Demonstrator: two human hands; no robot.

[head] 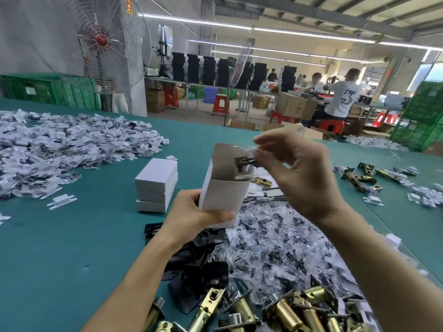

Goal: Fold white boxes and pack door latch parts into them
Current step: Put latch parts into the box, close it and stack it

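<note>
My left hand (191, 216) grips the lower part of an upright white box (224, 190) whose top flap stands open. My right hand (297, 168) pinches a small clear bag of black screws (243, 161) at the box's open mouth. Brass door latches (282, 312) lie along the near edge of the green table. Black plates (199, 267) lie under and below my left hand. A heap of clear screw bags (282, 248) spreads beneath my right forearm.
Three closed white boxes (155, 185) are stacked left of the held box. A large pile of flat white packets (60, 149) covers the table's left. More latches (362, 176) lie at the right. A fan (105, 41), green crates (48, 88) and seated workers (340, 97) stand beyond.
</note>
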